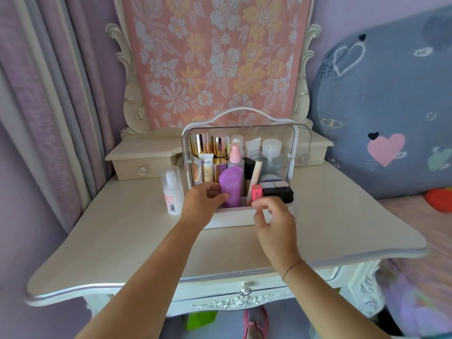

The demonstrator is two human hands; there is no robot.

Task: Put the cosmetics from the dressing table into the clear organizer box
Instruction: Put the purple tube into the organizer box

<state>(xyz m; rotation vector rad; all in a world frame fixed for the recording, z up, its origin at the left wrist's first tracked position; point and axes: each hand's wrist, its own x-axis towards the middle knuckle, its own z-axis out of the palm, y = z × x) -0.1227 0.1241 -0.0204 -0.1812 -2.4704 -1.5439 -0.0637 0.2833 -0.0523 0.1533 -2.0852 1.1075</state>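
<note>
The clear organizer box (292, 152) stands at the back middle of the dressing table (122, 241), lid up, holding several bottles and tubes. My left hand (201, 204) grips a purple SPF50 tube (232, 189) standing in the box's front tray. My right hand (274, 216) hovers at the tray's front right edge, fingers apart, just below a pink lipstick (256, 192) and black cases (277, 192). A clear spray bottle with an orange label (172, 190) stands on the table left of the box.
Small drawer units (139, 165) sit behind on both sides of the box under a floral-covered mirror (215, 57). Curtains (49, 94) hang at left. A bed with a large grey heart-print pillow (381, 113) lies at right.
</note>
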